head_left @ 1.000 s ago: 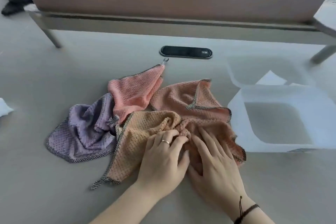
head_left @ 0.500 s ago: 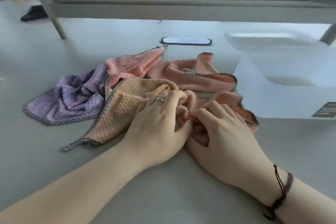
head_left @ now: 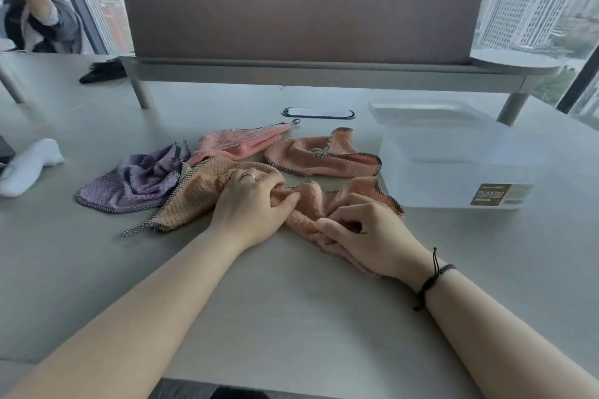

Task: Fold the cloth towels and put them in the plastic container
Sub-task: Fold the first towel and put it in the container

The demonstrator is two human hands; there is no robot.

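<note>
1. Left hand (head_left: 249,208) grips the orange towel (head_left: 191,194) near the tabletop (head_left: 291,301) middle.
2. Right hand (head_left: 366,233) pinches the salmon towel (head_left: 311,207).
3. Plastic container (head_left: 447,155) stands toward the right edge.

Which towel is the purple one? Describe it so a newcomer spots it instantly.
Start at the clear plastic container on the table's right side, then run left across the towel heap. The purple towel lies crumpled at the far left end, touching the orange towel. It alone is lilac; its neighbours are pink or orange.

"PLASTIC" — label (head_left: 500,195) on the plastic container (head_left: 453,152) (smaller print unreadable)
</note>
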